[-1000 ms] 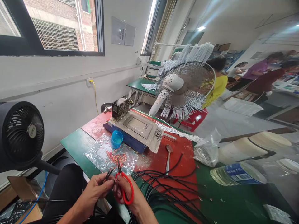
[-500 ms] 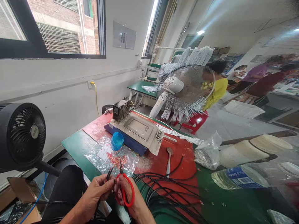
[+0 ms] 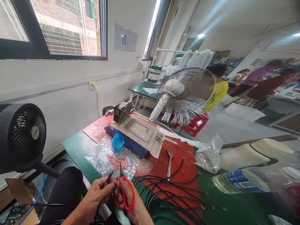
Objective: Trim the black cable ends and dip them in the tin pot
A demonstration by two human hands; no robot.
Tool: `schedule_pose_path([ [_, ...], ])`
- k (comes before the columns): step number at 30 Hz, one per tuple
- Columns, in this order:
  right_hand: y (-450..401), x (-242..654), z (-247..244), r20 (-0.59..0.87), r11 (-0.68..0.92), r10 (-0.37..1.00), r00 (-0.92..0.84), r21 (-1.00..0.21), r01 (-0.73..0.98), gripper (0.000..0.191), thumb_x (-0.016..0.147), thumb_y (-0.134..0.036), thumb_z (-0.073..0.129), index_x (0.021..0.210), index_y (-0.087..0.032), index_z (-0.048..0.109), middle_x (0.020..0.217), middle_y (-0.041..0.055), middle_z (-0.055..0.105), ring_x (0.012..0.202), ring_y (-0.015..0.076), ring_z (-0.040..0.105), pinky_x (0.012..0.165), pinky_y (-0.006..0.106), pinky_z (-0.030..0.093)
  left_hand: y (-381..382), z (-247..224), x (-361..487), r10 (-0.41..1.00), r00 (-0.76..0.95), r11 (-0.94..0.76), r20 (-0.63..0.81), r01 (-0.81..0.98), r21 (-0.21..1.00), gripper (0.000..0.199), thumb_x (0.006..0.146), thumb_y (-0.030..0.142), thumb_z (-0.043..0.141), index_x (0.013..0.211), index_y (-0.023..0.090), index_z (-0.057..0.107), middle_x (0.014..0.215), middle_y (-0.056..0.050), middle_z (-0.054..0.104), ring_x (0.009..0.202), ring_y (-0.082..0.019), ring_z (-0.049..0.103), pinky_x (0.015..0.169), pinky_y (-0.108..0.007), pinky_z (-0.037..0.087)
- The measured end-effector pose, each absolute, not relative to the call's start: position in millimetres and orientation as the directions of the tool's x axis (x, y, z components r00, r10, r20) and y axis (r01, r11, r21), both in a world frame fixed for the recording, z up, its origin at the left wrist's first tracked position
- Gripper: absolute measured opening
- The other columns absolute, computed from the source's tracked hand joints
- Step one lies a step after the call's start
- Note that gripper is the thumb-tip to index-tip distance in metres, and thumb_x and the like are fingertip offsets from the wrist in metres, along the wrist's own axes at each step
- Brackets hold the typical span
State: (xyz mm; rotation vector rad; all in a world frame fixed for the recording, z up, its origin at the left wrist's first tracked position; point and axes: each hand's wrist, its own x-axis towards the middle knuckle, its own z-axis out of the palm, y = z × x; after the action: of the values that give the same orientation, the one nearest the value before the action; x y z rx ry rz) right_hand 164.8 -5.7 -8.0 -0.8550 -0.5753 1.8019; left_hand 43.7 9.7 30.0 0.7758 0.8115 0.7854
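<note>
My left hand (image 3: 99, 191) is closed around black cables (image 3: 109, 177), their ends sticking up past the thumb. Right beside it, my right hand (image 3: 129, 195) grips red-handled scissors (image 3: 131, 189), the blades pointing up and away from me. The fingertips of both hands meet at something too small to make out. Beyond them, red and yellow scraps (image 3: 116, 161) lie scattered on a clear plastic bag (image 3: 100, 156). A blue cup (image 3: 117, 143) stands at the back of that bag. To the right, a bundle of black cables (image 3: 161, 190) spreads over the table.
A grey-topped blue machine (image 3: 138, 132) with a small black fan (image 3: 122, 112) sits behind the cup. A spoon (image 3: 169, 164) lies on the red mat (image 3: 185, 168). Bags and a clear jar (image 3: 241, 181) stand right. A large fan (image 3: 185, 90) stands beyond; people work farther back.
Both hands stay together in nearly the same place, still holding the cables and scissors. The view has shifted very slightly.
</note>
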Motion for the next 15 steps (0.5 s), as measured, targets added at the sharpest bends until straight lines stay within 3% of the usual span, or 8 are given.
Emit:
schedule_pose_path([
  [3, -6.8, 164.8, -8.9, -0.286, -0.364, 0.932, -0.224, -0.731, -0.578, 0.048, 0.069, -0.058, 0.064, 0.054, -0.013, 0.056, 0.037, -0.0054, 0.042, 0.030, 0.0032, 0.034, 0.030, 0.015, 0.024, 10.3, 26.0, 41.7, 0.828, 0.475, 0.457, -0.299, -0.261, 0.850, 0.023, 0.075, 0.037, 0.067, 0.073, 0.014, 0.065, 0.057, -0.002, 0.058, 0.047, -0.008, 0.043, 0.044, -0.020, 0.027],
  [7, -7.5, 164.5, -6.8, -0.277, -0.369, 0.929, -0.244, -0.730, -0.575, 0.044, 0.072, -0.052, 0.065, 0.051, -0.014, 0.055, 0.036, -0.0056, 0.042, 0.029, 0.0033, 0.033, 0.031, 0.016, 0.023, 10.2, 23.1, 40.9, 0.839, 0.449, 0.458, -0.308, -0.278, 0.844, 0.023, 0.074, 0.036, 0.068, 0.070, 0.013, 0.065, 0.053, 0.002, 0.052, 0.044, -0.006, 0.032, 0.041, -0.018, 0.022],
  [9, -7.3, 164.1, -6.1, -0.269, -0.373, 0.927, -0.261, -0.726, -0.578, 0.043, 0.072, -0.050, 0.065, 0.051, -0.014, 0.055, 0.036, -0.0060, 0.041, 0.029, 0.0033, 0.032, 0.030, 0.017, 0.022, 9.9, 24.5, 42.1, 0.835, 0.451, 0.479, -0.315, -0.314, 0.820, 0.022, 0.074, 0.036, 0.069, 0.070, 0.014, 0.065, 0.053, 0.002, 0.051, 0.043, -0.006, 0.031, 0.042, -0.018, 0.026],
  [15, -7.9, 164.1, -4.9, -0.207, -0.300, 0.952, -0.224, -0.771, -0.562, 0.050, 0.076, -0.057, 0.057, 0.050, -0.014, 0.054, 0.036, -0.0050, 0.040, 0.029, 0.0039, 0.033, 0.031, 0.018, 0.021, 9.0, 26.6, 44.8, 0.813, 0.522, 0.464, -0.258, -0.314, 0.828, 0.024, 0.076, 0.039, 0.063, 0.072, 0.015, 0.064, 0.061, -0.004, 0.062, 0.053, -0.017, 0.056, 0.055, -0.028, 0.043],
])
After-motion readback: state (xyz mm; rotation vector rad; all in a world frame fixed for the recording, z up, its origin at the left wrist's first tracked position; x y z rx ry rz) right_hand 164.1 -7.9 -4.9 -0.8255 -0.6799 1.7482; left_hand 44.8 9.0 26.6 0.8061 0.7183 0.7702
